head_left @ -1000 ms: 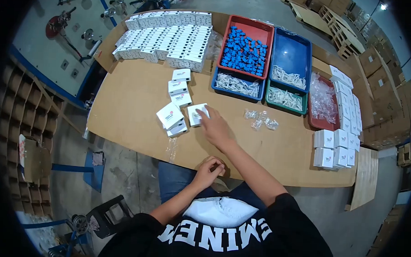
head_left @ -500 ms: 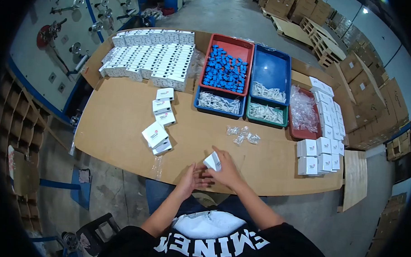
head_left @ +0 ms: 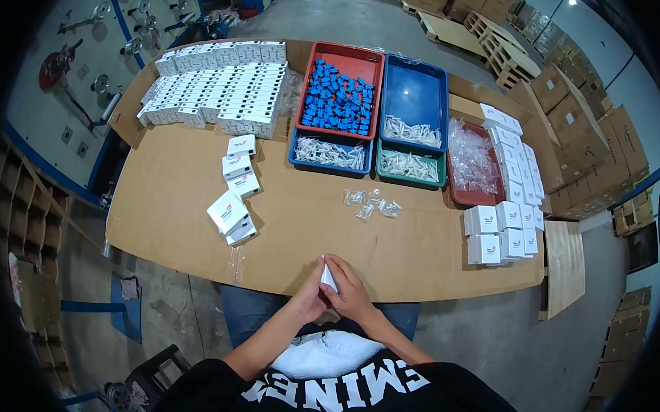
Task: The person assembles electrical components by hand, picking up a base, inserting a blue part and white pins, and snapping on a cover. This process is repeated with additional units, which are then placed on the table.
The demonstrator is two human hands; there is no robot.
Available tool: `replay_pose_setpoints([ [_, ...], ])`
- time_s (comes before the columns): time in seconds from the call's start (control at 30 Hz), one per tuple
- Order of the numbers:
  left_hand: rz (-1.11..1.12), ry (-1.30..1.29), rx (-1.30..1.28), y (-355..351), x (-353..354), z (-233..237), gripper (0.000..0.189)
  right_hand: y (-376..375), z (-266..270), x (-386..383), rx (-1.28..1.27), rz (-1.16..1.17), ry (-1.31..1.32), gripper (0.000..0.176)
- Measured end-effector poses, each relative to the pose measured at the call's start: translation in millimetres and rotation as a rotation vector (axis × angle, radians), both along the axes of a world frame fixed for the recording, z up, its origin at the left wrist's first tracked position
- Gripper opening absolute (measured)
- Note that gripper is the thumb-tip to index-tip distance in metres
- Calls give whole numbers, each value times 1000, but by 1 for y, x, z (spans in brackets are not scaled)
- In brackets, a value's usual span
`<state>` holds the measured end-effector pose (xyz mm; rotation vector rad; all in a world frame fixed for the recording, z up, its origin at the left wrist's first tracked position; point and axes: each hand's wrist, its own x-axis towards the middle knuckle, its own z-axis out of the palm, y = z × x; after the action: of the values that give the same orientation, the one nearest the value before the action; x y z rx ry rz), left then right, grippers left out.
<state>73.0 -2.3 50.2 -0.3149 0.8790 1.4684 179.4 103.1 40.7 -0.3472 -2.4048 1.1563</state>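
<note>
Fingers of the left hand point(head_left: 309, 295) and right hand point(head_left: 351, 295) wrap 1 white box point(head_left: 329, 279) at the table's point(head_left: 307, 231) near edge, probably steadying it from 2 sides. Loose boxes point(head_left: 228, 212) at left and small bags point(head_left: 390, 209) farther right seem placed for easy reach.

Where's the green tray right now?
In the head view, the green tray is right of centre on the table, between a blue tray on its left and the red tray of clear plastic on its right.
</note>
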Motion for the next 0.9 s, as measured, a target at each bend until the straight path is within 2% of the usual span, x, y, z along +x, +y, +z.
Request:
replay_pose_setpoints([
  [0.1, 120, 42, 35, -3, 6, -3, 55, -4, -4, -3, 13, 30, 43, 62],
  [0.43, 93, 33, 45, 5, 8, -6, 49, -8, -8, 2, -104, -67, 113, 57],
  [0.5, 86, 42, 34, 7, 9, -6, 56, -4, -19, 1, -91, -93, 127, 56],
  [0.57, 59, 42, 119, -2, 3, -10, 59, 9, -42, 1, -803, -347, 303, 55],
  [0.6, 32, 44, 202, -7, 1, -12, 63, 20, -33, 1, -803, -343, 301, 55],
  [0.67, 49, 93, 178, -12, 1, -20, 66, 51, -15, 2, -335, -479, 145, 61],
  [0.7, 46, 154, 183, -14, 1, -18, 64, 62, -15, 4, -343, -484, 137, 61],
  [0.77, 42, 222, 191, -13, -4, -11, 62, 83, -13, -1, -4, -546, 18, 62],
  [0.8, 62, 177, 234, -13, -7, -7, 56, 87, -11, -2, -8, -547, 18, 62],
  [0.87, 108, 78, 310, -17, -8, -1, 48, 85, -4, -3, 607, -618, -169, 63],
  [0.9, 112, 71, 293, -20, -6, 1, 48, 82, 1, -6, 473, -560, -8, 57],
])
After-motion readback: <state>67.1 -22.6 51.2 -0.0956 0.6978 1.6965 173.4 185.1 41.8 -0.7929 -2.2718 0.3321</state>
